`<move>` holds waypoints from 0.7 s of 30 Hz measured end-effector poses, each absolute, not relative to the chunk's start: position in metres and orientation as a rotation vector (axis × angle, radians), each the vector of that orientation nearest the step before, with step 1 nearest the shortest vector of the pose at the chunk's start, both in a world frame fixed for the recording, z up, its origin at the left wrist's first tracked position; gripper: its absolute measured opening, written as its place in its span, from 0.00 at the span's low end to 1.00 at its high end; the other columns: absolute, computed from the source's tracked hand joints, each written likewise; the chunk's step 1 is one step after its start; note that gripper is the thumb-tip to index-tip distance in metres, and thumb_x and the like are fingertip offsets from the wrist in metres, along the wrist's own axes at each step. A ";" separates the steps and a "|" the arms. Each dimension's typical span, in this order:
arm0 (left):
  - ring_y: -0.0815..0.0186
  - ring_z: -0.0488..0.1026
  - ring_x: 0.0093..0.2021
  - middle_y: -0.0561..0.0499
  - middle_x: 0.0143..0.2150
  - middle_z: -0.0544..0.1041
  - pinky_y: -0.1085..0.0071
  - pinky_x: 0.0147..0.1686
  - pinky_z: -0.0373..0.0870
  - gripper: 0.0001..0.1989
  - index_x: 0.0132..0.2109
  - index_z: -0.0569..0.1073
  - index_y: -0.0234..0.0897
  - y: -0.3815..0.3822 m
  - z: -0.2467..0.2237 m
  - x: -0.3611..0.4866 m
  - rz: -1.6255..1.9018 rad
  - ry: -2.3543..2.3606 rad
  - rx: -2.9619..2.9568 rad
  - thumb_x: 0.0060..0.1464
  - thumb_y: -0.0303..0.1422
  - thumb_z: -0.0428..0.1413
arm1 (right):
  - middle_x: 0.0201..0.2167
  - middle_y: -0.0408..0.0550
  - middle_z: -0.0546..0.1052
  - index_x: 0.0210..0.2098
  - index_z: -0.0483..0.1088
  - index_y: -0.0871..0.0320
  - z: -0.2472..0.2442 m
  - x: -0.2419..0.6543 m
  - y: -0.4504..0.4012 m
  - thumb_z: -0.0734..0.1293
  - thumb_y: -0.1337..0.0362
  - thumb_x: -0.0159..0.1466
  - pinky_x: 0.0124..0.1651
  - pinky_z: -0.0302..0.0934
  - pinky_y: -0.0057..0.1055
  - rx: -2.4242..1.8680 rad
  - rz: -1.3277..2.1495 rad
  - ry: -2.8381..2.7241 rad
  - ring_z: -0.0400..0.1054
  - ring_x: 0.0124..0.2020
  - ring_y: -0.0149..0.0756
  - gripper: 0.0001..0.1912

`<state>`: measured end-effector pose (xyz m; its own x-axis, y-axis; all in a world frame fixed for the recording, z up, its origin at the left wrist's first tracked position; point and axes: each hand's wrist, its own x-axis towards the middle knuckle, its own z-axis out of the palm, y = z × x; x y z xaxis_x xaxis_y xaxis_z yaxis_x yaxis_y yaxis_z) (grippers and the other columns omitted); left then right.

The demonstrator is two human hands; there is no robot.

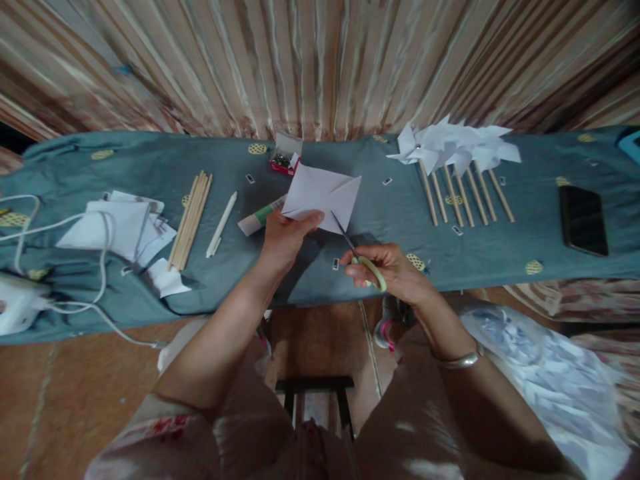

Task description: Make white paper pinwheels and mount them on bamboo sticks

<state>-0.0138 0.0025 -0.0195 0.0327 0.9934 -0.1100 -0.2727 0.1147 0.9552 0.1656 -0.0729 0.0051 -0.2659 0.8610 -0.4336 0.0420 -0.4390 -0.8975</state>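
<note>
My left hand (287, 237) pinches a white square of paper (320, 190) at its near left edge, thumb on top. Cuts or creases run inward from the paper's corners. In my right hand (385, 270) is a pair of scissors (373, 270) with pale green handles, its dark blades at the paper's near corner. Beneath the left hand and paper lies a green and white tube (260, 217), partly covered. Just behind the paper stands a small open red box (285, 162) of metal pins or tacks.
Finished paper pinwheels (453, 147) on sticks lie right, near a black phone (584, 220). To the left are loose sticks (190, 220), a white pen (221, 225), paper sheets (120, 230) and a white cable (103, 267). A bag of pinwheels or paper (545, 380) sits below right.
</note>
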 end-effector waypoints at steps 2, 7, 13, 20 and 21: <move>0.66 0.69 0.27 0.54 0.25 0.75 0.70 0.29 0.69 0.11 0.24 0.73 0.41 0.002 -0.020 -0.014 1.235 1.041 0.929 0.34 0.34 0.68 | 0.20 0.36 0.69 0.28 0.75 0.59 0.004 0.166 -0.073 0.80 0.45 0.45 0.24 0.58 0.23 -1.388 1.773 -1.139 0.61 0.20 0.22 0.25; 0.68 0.67 0.25 0.55 0.23 0.72 0.70 0.28 0.66 0.10 0.22 0.72 0.40 0.000 -0.021 -0.012 1.220 1.014 0.952 0.37 0.32 0.67 | 0.20 0.37 0.70 0.27 0.75 0.58 0.002 0.167 -0.074 0.80 0.43 0.46 0.25 0.59 0.23 -1.371 1.762 -1.179 0.63 0.21 0.24 0.26; 0.69 0.68 0.25 0.56 0.24 0.74 0.71 0.28 0.65 0.07 0.24 0.74 0.38 -0.002 -0.020 -0.009 1.202 1.017 0.923 0.39 0.26 0.66 | 0.20 0.38 0.71 0.28 0.75 0.58 0.001 0.167 -0.075 0.79 0.42 0.46 0.26 0.60 0.24 -1.354 1.745 -1.174 0.64 0.22 0.25 0.26; 0.69 0.68 0.24 0.56 0.24 0.74 0.71 0.28 0.65 0.08 0.24 0.74 0.38 -0.003 -0.022 -0.010 1.199 0.975 0.923 0.39 0.26 0.66 | 0.20 0.38 0.71 0.29 0.75 0.58 0.002 0.167 -0.074 0.79 0.41 0.46 0.26 0.59 0.24 -1.357 1.744 -1.155 0.63 0.22 0.25 0.27; 0.69 0.68 0.25 0.55 0.24 0.74 0.71 0.28 0.65 0.08 0.24 0.74 0.38 -0.003 -0.022 -0.010 1.197 0.975 0.925 0.39 0.26 0.67 | 0.20 0.38 0.70 0.29 0.75 0.58 0.002 0.167 -0.074 0.79 0.41 0.46 0.25 0.58 0.24 -1.354 1.750 -1.160 0.62 0.22 0.24 0.27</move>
